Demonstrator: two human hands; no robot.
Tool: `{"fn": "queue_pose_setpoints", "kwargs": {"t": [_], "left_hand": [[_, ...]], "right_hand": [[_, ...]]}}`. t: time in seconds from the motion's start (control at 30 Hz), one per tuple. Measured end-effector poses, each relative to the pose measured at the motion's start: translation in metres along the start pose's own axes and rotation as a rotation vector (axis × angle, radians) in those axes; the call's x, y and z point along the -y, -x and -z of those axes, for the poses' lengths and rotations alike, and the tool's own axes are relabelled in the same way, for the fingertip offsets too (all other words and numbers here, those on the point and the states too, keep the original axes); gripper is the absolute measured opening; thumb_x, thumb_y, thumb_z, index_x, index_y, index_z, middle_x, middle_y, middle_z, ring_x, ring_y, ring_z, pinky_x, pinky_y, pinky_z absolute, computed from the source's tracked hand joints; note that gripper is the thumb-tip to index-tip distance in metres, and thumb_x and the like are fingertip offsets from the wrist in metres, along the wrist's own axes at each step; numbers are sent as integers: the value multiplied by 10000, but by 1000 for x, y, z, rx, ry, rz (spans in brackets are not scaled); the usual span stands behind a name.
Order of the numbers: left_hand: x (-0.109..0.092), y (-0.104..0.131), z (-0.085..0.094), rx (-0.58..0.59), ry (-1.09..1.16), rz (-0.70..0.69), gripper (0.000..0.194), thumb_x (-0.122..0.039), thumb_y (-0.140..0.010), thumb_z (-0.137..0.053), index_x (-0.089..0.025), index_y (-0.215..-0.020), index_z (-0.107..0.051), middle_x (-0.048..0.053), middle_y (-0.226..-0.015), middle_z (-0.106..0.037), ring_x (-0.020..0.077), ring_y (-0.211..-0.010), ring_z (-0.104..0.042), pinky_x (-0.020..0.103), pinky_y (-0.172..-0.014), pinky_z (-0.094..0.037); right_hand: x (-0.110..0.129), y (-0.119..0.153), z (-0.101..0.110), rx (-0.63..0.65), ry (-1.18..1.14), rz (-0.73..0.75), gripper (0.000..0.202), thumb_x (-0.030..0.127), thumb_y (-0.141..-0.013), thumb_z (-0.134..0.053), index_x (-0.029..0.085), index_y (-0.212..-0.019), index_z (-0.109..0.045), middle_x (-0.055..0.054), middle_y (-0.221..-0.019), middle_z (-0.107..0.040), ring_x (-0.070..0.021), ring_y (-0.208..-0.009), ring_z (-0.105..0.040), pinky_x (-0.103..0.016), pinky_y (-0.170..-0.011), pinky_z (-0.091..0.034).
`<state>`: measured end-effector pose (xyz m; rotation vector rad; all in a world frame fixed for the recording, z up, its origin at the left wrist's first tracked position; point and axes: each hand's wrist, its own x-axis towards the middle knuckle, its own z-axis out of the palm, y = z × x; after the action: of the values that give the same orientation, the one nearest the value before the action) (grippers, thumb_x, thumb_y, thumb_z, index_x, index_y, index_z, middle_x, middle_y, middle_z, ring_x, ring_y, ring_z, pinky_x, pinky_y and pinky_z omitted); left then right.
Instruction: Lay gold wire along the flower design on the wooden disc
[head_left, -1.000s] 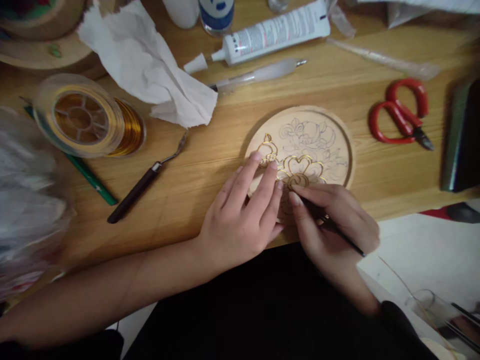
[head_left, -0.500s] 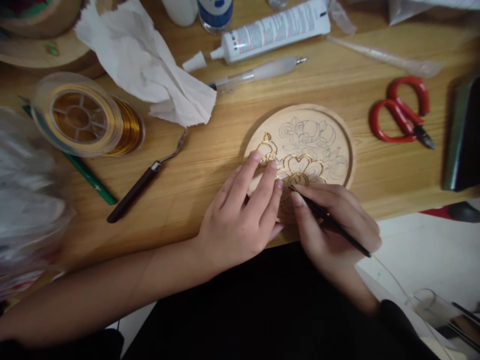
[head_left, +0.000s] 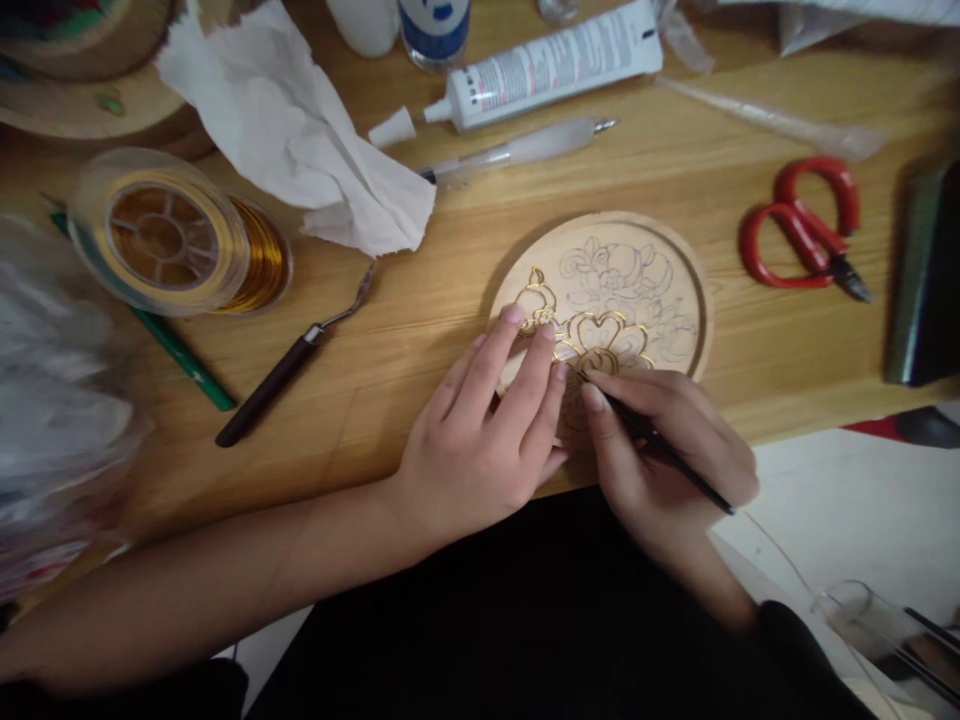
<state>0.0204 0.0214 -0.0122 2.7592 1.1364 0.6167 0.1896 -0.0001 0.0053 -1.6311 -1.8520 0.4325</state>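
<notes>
A round wooden plate with a raised rim lies on the table, drawn with fine flower outlines. Gold wire traces some of the petals in its middle and left. My left hand lies across the plate's lower left part, fingers spread and fingertips touching the surface near the wire. In my right hand is a slim black pair of tweezers, pinched between thumb and fingers. Its tip meets the pattern beside my left fingertips; what the tip grips is too small to make out. Loose thin wire trails below my right hand.
Red-handled cutters lie to the right. On the left are a spool of gold wire, a green pencil and a dark-handled hooked tool. Crumpled tissue, a white tube and a clear-bodied pen lie behind.
The tweezers' rear end and my right hand have shifted very slightly to the left. My left hand stays on the plate, and the whole view has drifted a little.
</notes>
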Motion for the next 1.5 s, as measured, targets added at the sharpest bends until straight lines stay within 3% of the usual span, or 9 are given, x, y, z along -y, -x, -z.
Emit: {"fn": "queue_pose_setpoints", "kwargs": {"t": [0.2,0.5,0.8,1.5], "left_hand": [[-1,2,-4,-22,16,15,427,-369,-948,-568,-6,-1165,-623,239,-1287,-633,424,-1285,-544,477,-1002,-546],[-1,2,-3,-22,6,13,474,-414,-965,-540,5,-1168,-627,246,-1271,-641,438,-1255,-566,489,-961,-554],[-1,3,-2,4,16,20,451,-418,-951,-564,-43,-1196,-621,226,-1333,-616,404,-1319,-522,483,-969,-551],[5,6,-1,14,125,-2,559,-419,-921,-632,18,-1263,-562,260,-1292,-621,413,-1350,-480,539,-1029,-525]], "right_hand": [[-3,1,0,23,33,93,267,58,-801,-709,194,-1024,-655,-49,-903,-732,-170,-801,-704,-313,-720,-598],[-4,2,-1,8,21,91,214,73,-817,-703,182,-995,-653,-44,-899,-728,-147,-790,-690,-281,-723,-590],[-4,1,-1,7,5,97,242,65,-831,-676,218,-1015,-642,-46,-893,-728,-169,-791,-697,-328,-720,-604],[-8,1,-3,-16,-35,139,224,49,-810,-691,155,-1002,-645,-87,-902,-725,-161,-821,-698,-296,-724,-591]]}}
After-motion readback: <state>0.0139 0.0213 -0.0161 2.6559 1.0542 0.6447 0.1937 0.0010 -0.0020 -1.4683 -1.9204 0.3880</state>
